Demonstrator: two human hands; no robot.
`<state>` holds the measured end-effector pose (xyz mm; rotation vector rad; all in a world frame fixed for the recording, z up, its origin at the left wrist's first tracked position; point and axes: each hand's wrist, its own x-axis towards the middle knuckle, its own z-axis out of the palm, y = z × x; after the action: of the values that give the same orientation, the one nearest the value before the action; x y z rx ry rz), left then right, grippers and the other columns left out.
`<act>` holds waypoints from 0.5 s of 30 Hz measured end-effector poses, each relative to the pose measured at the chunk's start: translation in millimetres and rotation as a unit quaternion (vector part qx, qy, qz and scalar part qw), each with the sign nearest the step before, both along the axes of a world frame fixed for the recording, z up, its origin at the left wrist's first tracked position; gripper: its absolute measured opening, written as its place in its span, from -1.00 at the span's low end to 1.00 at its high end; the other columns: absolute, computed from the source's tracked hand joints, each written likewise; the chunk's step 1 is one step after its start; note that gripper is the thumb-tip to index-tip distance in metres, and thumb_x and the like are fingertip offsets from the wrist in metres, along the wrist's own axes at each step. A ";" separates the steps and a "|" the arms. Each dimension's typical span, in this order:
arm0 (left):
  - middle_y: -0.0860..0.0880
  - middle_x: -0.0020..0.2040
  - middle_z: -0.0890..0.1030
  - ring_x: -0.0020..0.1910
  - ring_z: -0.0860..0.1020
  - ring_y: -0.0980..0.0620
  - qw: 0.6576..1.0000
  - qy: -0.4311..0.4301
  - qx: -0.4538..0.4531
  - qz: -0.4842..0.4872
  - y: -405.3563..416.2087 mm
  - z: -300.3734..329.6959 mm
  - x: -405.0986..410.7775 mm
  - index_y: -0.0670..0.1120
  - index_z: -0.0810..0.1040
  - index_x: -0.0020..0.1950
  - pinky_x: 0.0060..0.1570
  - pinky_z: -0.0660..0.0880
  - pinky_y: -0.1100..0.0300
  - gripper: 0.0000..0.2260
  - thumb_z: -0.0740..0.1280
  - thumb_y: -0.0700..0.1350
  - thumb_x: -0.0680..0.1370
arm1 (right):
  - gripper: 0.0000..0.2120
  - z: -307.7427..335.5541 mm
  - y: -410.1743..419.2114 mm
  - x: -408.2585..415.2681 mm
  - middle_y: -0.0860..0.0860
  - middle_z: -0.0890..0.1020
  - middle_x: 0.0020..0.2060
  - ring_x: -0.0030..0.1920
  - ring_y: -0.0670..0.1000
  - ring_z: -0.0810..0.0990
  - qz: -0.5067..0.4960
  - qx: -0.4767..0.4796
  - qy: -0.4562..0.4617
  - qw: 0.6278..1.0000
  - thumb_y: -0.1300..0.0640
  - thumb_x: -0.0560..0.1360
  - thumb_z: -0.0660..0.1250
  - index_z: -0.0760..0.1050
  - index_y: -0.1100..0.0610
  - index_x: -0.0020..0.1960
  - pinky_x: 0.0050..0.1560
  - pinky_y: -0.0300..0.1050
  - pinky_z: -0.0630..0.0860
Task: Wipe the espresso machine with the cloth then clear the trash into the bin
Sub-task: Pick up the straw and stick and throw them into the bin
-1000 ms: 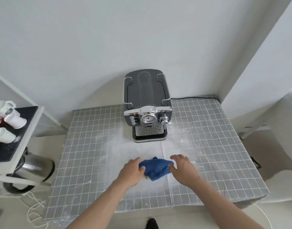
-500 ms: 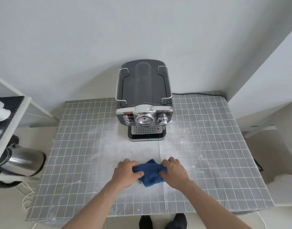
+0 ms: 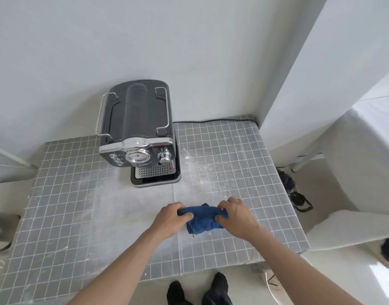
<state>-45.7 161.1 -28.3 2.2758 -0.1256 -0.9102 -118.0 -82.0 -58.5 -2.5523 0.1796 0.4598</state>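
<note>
The espresso machine (image 3: 139,137) stands at the back edge of the tabletop (image 3: 228,164), left of the middle, a boxy black body with a ribbed top, wire rails, a round chrome gauge, a knob and a perforated metal drip tray. Near the front edge, the left hand (image 3: 169,219) has its fingers curled round the left end of the cloth (image 3: 203,220), and the right hand (image 3: 237,216) grips the right end in the same way, so the soft blue terry is bunched into a thick roll between them, resting on the tabletop well apart from the machine. The tabletop is a grey mat ruled with a white grid, dusted with pale powder. A loose bundle could unroll or drag that powder onto the shiny chrome during wiping, and a hard swipe might catch the knob or the rails. No bin or trash can be made out.
</note>
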 end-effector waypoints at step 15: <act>0.08 -0.14 0.65 -0.15 0.62 0.06 0.994 -0.016 -0.026 -0.109 -193.4 -23.0 -49.9 0.06 0.59 -0.01 -0.10 0.59 0.04 -0.82 0.33 0.14 0.55 | -0.72 12.8 -183.6 -68.4 -0.03 0.51 0.06 0.12 0.08 0.47 -0.080 -0.081 0.050 0.992 -0.05 0.56 0.31 0.55 -0.07 0.25 0.16 0.06 0.52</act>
<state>-95.7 -32.3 -51.3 2.2584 -0.4132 -0.9695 -186.5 -265.6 -45.7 -2.6464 0.4731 0.5300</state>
